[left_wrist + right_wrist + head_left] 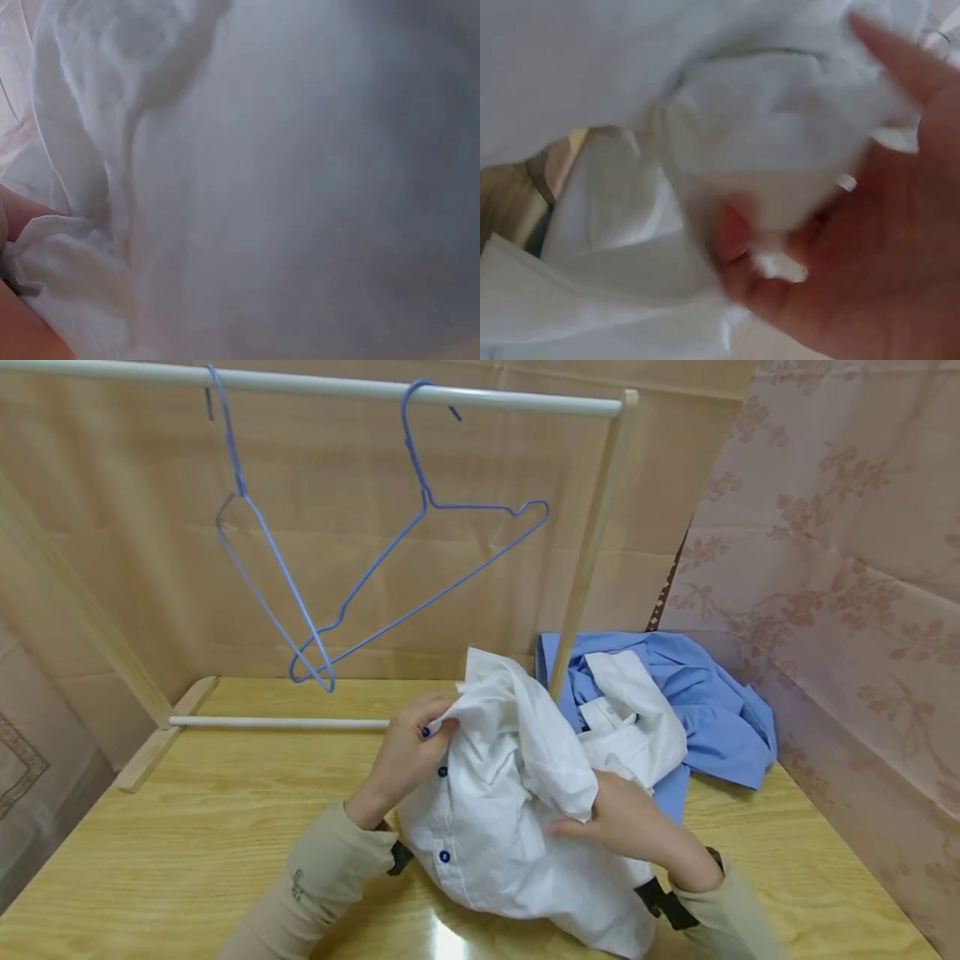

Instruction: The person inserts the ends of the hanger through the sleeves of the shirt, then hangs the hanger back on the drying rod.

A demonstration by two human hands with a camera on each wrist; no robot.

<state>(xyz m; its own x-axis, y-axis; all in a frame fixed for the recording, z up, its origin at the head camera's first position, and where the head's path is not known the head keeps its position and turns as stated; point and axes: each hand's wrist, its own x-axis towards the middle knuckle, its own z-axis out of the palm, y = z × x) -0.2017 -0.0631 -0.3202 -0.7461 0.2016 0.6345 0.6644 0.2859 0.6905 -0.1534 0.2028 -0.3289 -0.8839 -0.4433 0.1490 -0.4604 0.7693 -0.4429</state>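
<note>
A white button-up shirt (pixel 495 827) with dark buttons is bunched up over the front of the table. My left hand (pixel 408 752) pinches its edge near the top button, at the left of the raised collar (pixel 491 672). On the other side, my right hand (pixel 626 818) holds the folded cloth, its thumb lying across the front. In the right wrist view, the right hand (pixel 855 262) has fingers bent round the white cloth (pixel 765 127). White fabric (pixel 285 172) fills most of the left wrist view, where only part of the left hand (pixel 26 330) shows at the edge.
Two blue wire hangers (pixel 273 539) hang from the white rod (pixel 330 387) of a wooden-post rack. Behind the shirt to the right, a blue garment (pixel 712 718) lies heaped beside the rack post (pixel 592 543). A lower bar (pixel 277 722) runs just above the wooden table (pixel 247 793).
</note>
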